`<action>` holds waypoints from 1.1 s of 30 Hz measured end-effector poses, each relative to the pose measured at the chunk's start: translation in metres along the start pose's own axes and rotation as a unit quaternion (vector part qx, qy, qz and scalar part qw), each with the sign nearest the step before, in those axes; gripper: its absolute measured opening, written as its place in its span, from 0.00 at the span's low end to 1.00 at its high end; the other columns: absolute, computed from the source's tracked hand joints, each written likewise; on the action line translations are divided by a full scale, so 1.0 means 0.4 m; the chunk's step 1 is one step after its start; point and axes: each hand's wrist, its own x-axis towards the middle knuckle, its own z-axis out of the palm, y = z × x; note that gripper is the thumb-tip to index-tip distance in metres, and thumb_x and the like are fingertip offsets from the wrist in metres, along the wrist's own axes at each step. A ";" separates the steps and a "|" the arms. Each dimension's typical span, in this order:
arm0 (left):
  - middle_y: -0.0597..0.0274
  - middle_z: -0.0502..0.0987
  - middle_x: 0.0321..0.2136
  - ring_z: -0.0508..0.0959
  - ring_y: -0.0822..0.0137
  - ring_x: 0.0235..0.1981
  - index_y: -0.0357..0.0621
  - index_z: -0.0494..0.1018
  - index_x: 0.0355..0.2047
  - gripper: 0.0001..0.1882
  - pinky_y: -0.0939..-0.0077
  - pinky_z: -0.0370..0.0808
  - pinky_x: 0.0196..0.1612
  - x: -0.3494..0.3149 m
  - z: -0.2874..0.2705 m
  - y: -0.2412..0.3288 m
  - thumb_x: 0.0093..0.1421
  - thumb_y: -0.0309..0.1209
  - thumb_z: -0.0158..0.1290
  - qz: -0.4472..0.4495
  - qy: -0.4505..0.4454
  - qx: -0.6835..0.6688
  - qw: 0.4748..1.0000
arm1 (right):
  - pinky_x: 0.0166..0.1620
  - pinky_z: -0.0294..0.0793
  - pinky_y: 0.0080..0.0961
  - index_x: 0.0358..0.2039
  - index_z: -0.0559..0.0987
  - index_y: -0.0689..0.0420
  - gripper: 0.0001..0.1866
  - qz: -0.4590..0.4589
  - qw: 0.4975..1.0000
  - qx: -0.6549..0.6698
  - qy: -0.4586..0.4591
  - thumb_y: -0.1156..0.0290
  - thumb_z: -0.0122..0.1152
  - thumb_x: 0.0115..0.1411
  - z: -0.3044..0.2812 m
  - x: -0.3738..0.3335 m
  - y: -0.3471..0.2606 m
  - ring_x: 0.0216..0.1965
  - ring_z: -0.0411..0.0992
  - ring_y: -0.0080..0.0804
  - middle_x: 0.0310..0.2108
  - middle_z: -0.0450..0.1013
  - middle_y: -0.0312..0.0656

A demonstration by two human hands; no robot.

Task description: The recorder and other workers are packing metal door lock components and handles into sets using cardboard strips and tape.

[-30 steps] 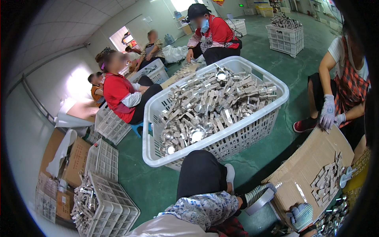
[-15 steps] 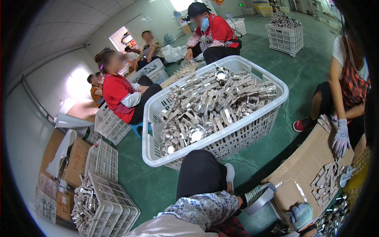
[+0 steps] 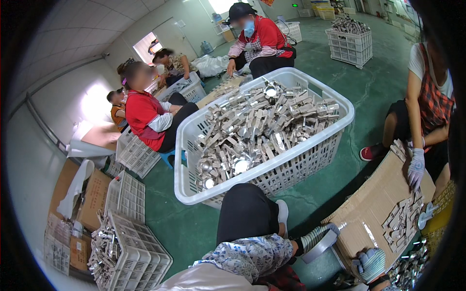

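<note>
Head view: hands apart, both in striped gloves; left hand (image 3: pixel 314 239), between 4 and 5 o'clock, curled over a pale grey roll (image 3: pixel 319 250), which sits just beside the cardboard sheet (image 3: pixel 357 213); right hand (image 3: pixel 373 266), also between 4 and 5, at the sheet's near edge, can't tell if gripping; flat metal parts (image 3: pixel 400 222) on the sheet, 4 o'clock; co-worker's gloved hand (image 3: pixel 416 168) at them from 3 o'clock; white basket (image 3: pixel 296 173) of metal pieces at centre; white crate (image 3: pixel 145 262), 7 o'clock.
</note>
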 end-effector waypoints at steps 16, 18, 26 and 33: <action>0.64 0.74 0.26 0.75 0.68 0.26 0.46 0.73 0.37 0.13 0.78 0.75 0.29 -0.001 -0.006 0.005 0.66 0.41 0.44 0.016 -0.013 0.060 0.998 | 0.31 0.68 0.40 0.23 0.78 0.53 0.10 0.010 1.000 -0.004 -0.016 0.64 0.61 0.40 -0.002 -0.001 0.000 0.25 0.71 0.43 0.23 0.73 0.43; 0.64 0.74 0.26 0.75 0.68 0.25 0.46 0.73 0.37 0.14 0.78 0.74 0.28 0.002 -0.015 -0.002 0.66 0.42 0.44 0.017 -0.002 0.049 0.999 | 0.30 0.68 0.40 0.23 0.78 0.53 0.10 0.010 1.000 -0.002 -0.017 0.64 0.61 0.40 -0.003 0.001 -0.002 0.25 0.71 0.43 0.22 0.73 0.43; 0.64 0.74 0.26 0.75 0.69 0.25 0.46 0.73 0.38 0.15 0.78 0.74 0.28 0.006 -0.026 -0.010 0.66 0.43 0.44 0.006 0.025 0.056 0.998 | 0.29 0.67 0.40 0.22 0.77 0.54 0.10 0.014 1.000 -0.012 -0.024 0.63 0.61 0.39 -0.005 0.002 -0.001 0.24 0.71 0.44 0.21 0.72 0.43; 0.63 0.75 0.28 0.76 0.67 0.26 0.46 0.73 0.40 0.17 0.77 0.75 0.29 0.005 -0.029 -0.006 0.65 0.46 0.46 0.033 -0.032 0.053 0.998 | 0.29 0.67 0.40 0.23 0.77 0.53 0.10 0.002 1.000 -0.019 -0.008 0.63 0.61 0.40 0.002 0.000 0.003 0.23 0.70 0.44 0.20 0.71 0.43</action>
